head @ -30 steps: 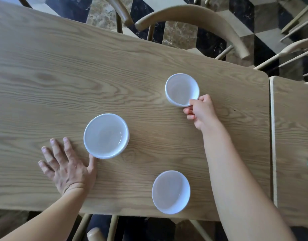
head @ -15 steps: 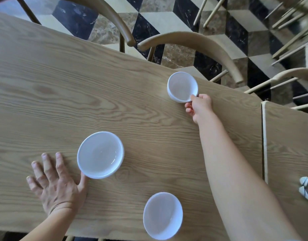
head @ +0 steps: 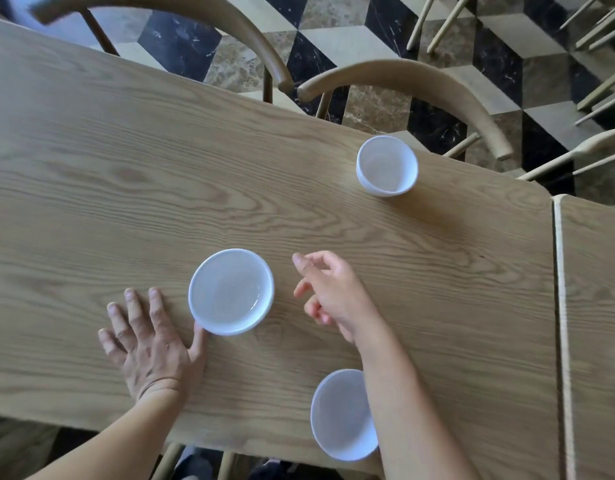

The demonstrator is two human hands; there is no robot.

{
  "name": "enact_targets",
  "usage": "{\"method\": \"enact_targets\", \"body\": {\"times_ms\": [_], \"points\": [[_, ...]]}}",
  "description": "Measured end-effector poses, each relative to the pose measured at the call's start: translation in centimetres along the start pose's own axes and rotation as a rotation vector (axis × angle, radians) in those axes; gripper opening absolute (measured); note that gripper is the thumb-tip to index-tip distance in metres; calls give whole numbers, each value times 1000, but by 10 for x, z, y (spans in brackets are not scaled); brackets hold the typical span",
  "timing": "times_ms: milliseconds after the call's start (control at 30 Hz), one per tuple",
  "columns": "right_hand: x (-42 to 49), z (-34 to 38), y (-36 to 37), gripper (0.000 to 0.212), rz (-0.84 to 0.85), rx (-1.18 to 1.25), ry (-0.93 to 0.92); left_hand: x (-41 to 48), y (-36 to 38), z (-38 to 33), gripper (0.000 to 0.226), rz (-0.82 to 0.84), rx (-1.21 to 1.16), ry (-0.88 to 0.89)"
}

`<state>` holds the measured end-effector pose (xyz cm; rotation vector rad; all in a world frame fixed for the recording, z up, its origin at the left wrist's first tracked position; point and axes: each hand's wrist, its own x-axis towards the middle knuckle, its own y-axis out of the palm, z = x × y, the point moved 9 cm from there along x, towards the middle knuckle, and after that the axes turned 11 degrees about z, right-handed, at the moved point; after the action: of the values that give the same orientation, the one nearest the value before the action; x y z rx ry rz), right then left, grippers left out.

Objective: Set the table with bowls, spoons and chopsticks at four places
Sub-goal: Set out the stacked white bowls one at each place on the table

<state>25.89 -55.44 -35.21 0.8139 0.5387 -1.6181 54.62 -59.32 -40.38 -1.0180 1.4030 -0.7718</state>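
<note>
Three white bowls stand on the wooden table (head: 126,174). One bowl (head: 387,165) rests near the far edge, in front of a chair. A second bowl (head: 231,291) sits in the middle, and my left hand (head: 150,341) lies flat on the table beside it, thumb touching its near rim. The third bowl (head: 340,415) stands at the near edge, partly hidden by my right forearm. My right hand (head: 328,292) hovers empty just right of the middle bowl, fingers loosely apart. No spoons or chopsticks are in view.
Two curved wooden chair backs (head: 420,84) stand along the far side over a chequered floor. A second table (head: 597,306) butts against the right end, with a narrow seam between. More chair legs show at the top right.
My right hand let go of the far bowl, which stays at the far edge, and drew back toward the middle bowl. The left hand stayed flat beside that bowl.
</note>
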Motion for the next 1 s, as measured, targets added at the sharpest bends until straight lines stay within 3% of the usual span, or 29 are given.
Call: {"method": "enact_targets", "body": {"times_ms": [100, 167, 267, 400, 567, 700, 833, 1000], "points": [[-7, 1, 5, 39, -56, -280, -19, 2, -2, -26, 97, 6, -33, 30], [-7, 3, 13, 34, -108, -436, -67, 5, -2, -26, 96, -4, -36, 37], [-10, 11, 22, 17, -195, -542, -160, 3, 0, -21, 95, 7, -23, 33], [-17, 26, 30, 22, -295, -710, -198, 4, 1, -19, 94, 14, -41, 34], [-21, 42, 41, 13, -353, -818, -261, 4, 3, -19, 94, 38, -81, 57], [-40, 41, 34, 17, -492, -730, -310, 5, 8, -18, 93, 67, -98, 83], [-81, 6, 24, 24, -607, -348, -267, 7, 10, -20, 90, 123, -137, 146], [-151, -60, 41, 17, -786, -310, -85, 4, 15, -20, 87, 283, -87, 295]]}}
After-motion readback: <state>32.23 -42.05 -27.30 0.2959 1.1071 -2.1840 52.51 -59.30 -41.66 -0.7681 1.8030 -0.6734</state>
